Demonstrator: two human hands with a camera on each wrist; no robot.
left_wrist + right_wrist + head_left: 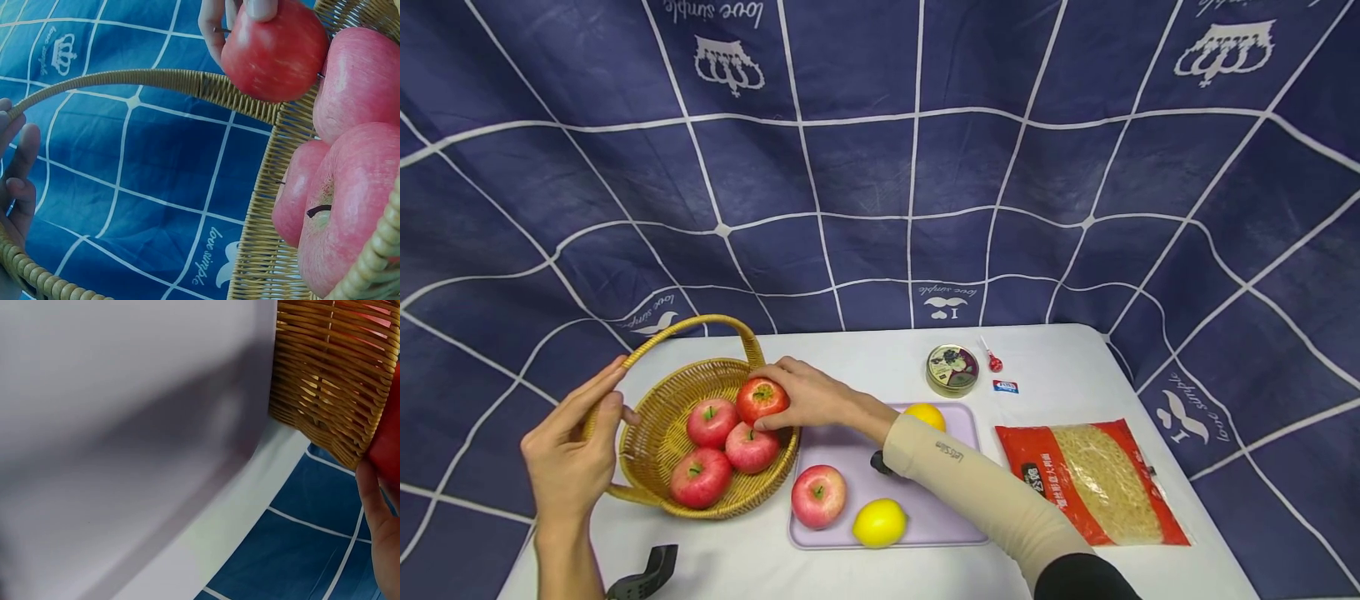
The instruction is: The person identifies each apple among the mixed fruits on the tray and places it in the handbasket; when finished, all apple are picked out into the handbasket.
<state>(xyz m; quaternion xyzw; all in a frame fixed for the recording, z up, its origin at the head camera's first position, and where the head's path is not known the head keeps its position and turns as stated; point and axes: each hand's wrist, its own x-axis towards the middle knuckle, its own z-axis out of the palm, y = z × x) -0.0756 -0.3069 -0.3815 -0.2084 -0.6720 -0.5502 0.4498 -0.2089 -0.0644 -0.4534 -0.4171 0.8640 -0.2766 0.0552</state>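
Observation:
My left hand [571, 450] grips the arched handle [688, 321] of a woven wicker basket [651, 417]. A red apple [762, 400] is held in my right hand [808, 392] at the basket's right rim, above the other fruit. Three pink apples [700, 477] lie inside the basket. In the left wrist view, fingers of the right hand clasp the red apple [275, 50] beside the pink ones [362, 81]. The right wrist view catches the right hand [381, 531] against the red apple [386, 437], next to the basket's wicker wall [331, 369].
A lilac tray [925, 521] right of the basket carries another apple [818, 497], a lemon [880, 523] and a yellow-orange fruit [927, 415], partly behind the right arm. Farther right are a round tin [952, 370], a lollipop [994, 362], a small blue-red packet [1005, 387] and a pasta bag [1097, 479].

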